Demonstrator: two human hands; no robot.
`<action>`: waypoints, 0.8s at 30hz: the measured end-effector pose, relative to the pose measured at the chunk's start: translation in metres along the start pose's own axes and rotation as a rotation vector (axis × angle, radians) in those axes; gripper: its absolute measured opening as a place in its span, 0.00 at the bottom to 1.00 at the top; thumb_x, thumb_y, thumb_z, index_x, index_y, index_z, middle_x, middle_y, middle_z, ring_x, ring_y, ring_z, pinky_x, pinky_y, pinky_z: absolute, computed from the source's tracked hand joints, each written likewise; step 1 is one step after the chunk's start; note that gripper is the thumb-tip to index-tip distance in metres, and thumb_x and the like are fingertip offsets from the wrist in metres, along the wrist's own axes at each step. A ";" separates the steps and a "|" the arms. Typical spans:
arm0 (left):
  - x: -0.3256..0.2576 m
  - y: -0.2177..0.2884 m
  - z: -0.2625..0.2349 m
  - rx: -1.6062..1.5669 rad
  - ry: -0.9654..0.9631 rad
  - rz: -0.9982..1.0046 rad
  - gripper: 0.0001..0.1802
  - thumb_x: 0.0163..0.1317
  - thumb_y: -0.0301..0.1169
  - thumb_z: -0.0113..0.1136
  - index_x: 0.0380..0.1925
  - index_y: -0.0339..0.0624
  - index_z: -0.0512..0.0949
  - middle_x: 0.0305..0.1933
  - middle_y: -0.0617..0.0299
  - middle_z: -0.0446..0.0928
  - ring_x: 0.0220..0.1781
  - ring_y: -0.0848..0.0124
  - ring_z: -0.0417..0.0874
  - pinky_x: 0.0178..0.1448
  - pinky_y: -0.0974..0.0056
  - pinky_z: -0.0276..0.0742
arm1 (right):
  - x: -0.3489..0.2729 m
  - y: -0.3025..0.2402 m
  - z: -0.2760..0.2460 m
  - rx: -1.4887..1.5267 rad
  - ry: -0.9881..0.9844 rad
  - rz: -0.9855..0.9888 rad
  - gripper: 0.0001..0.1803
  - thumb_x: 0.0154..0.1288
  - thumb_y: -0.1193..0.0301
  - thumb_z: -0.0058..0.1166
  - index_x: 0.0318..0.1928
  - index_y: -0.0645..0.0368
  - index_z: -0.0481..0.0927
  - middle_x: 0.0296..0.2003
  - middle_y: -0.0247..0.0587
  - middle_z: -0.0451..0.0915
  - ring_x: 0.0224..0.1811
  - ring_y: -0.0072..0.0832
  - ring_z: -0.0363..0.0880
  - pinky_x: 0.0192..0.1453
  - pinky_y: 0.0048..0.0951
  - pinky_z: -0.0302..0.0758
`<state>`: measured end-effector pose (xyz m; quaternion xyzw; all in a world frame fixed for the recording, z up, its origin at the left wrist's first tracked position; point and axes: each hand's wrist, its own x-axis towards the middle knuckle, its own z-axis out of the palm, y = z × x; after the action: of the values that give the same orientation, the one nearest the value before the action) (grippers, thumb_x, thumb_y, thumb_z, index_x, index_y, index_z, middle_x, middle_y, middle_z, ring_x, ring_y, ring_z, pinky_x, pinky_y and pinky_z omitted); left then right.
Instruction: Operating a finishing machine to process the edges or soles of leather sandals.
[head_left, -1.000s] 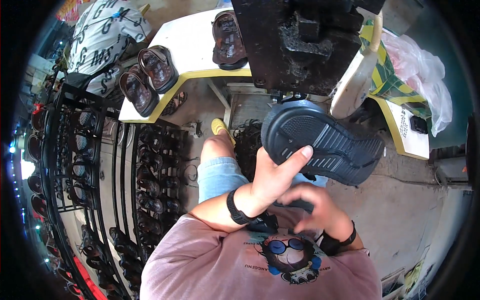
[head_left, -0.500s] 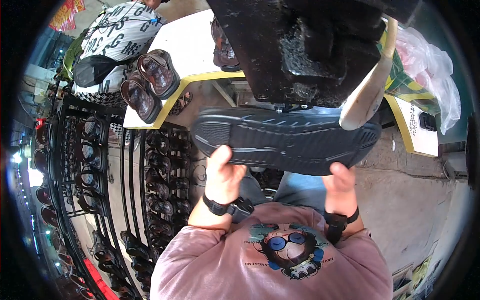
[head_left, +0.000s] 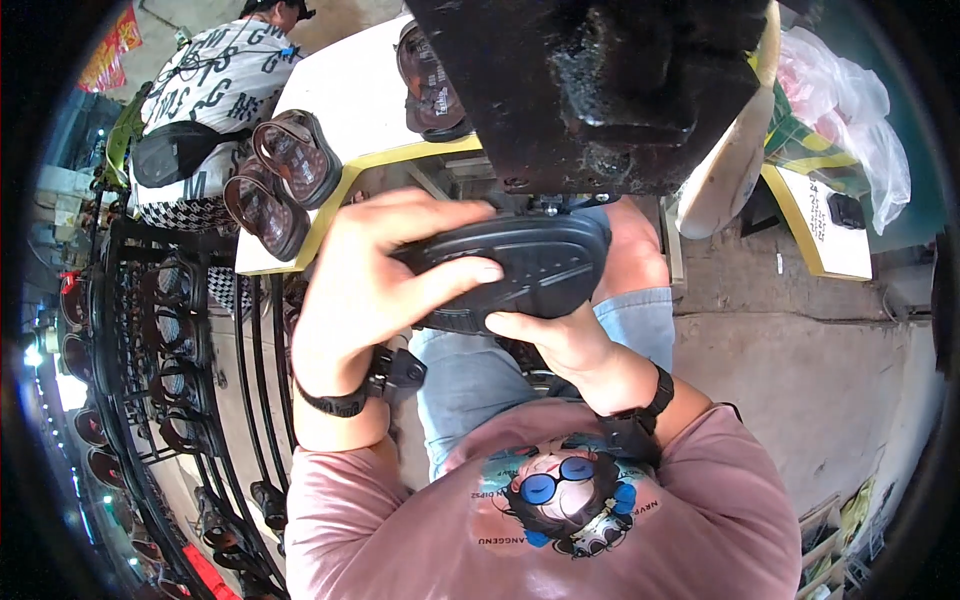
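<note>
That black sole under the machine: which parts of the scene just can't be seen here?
Head view only:
- Sole: its top edge sits behind the black machine; the contact point is hidden.
- Sole's left end: covered by the left hand.
- Right hand: fingers tucked beneath the sole.
- Sandals: details too small, bent by fisheye.
- Rack: darkened at the rim.

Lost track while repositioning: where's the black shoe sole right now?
In the head view, the black shoe sole sits centre frame, held between the left hand and right hand, just under the black machine, above the person's lap.
</note>
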<state>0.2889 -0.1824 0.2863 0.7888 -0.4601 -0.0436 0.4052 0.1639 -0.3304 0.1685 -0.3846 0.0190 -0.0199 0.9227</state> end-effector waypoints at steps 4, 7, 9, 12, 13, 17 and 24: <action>-0.023 -0.016 0.034 -0.206 0.123 -0.155 0.23 0.46 0.31 0.80 0.45 0.37 0.86 0.25 0.64 0.77 0.29 0.77 0.73 0.35 0.70 0.68 | 0.000 -0.009 -0.008 -0.269 0.056 -0.112 0.33 0.55 0.77 0.72 0.60 0.60 0.72 0.52 0.37 0.79 0.55 0.24 0.77 0.62 0.29 0.74; -0.041 -0.014 0.074 -0.403 0.312 -0.197 0.28 0.47 0.27 0.79 0.51 0.38 0.84 0.36 0.66 0.76 0.34 0.78 0.71 0.39 0.73 0.67 | -0.006 -0.030 -0.015 -0.380 0.186 -0.243 0.30 0.53 0.73 0.75 0.54 0.62 0.74 0.50 0.37 0.81 0.50 0.23 0.79 0.59 0.29 0.75; -0.050 -0.007 0.106 -0.709 0.380 -0.280 0.33 0.50 0.22 0.76 0.59 0.35 0.78 0.43 0.65 0.72 0.42 0.77 0.75 0.48 0.74 0.73 | -0.006 -0.052 -0.019 -0.606 0.253 -0.365 0.26 0.49 0.69 0.78 0.44 0.62 0.76 0.41 0.38 0.84 0.43 0.23 0.82 0.52 0.28 0.76; -0.052 -0.004 0.127 -0.826 0.364 -0.259 0.33 0.53 0.17 0.71 0.62 0.32 0.73 0.51 0.61 0.71 0.57 0.71 0.78 0.64 0.69 0.73 | -0.001 -0.088 -0.015 -1.036 0.166 -0.432 0.23 0.50 0.76 0.75 0.44 0.64 0.76 0.38 0.39 0.84 0.43 0.21 0.82 0.49 0.25 0.78; -0.048 -0.006 0.128 -0.742 0.324 -0.247 0.32 0.53 0.18 0.71 0.60 0.32 0.73 0.54 0.60 0.71 0.58 0.70 0.78 0.64 0.68 0.73 | 0.001 -0.095 -0.011 -1.082 0.221 -0.467 0.22 0.48 0.78 0.75 0.42 0.65 0.78 0.35 0.38 0.84 0.39 0.22 0.83 0.45 0.25 0.79; -0.032 -0.016 0.111 -0.941 0.074 -0.274 0.33 0.54 0.23 0.74 0.60 0.35 0.72 0.58 0.59 0.76 0.58 0.72 0.77 0.63 0.65 0.73 | 0.019 -0.109 0.000 -1.371 0.211 -0.298 0.32 0.33 0.58 0.83 0.36 0.64 0.81 0.30 0.40 0.81 0.29 0.31 0.82 0.33 0.30 0.78; -0.042 0.004 0.133 -1.023 0.328 -0.214 0.29 0.58 0.23 0.70 0.60 0.34 0.72 0.56 0.59 0.78 0.56 0.70 0.78 0.62 0.64 0.74 | 0.000 -0.092 -0.012 -1.446 0.365 -0.711 0.34 0.35 0.66 0.84 0.42 0.61 0.75 0.37 0.39 0.79 0.38 0.28 0.79 0.44 0.30 0.77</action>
<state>0.2032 -0.2312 0.1870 0.5301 -0.2280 -0.1792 0.7968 0.1613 -0.4037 0.2259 -0.8572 0.0537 -0.3556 0.3686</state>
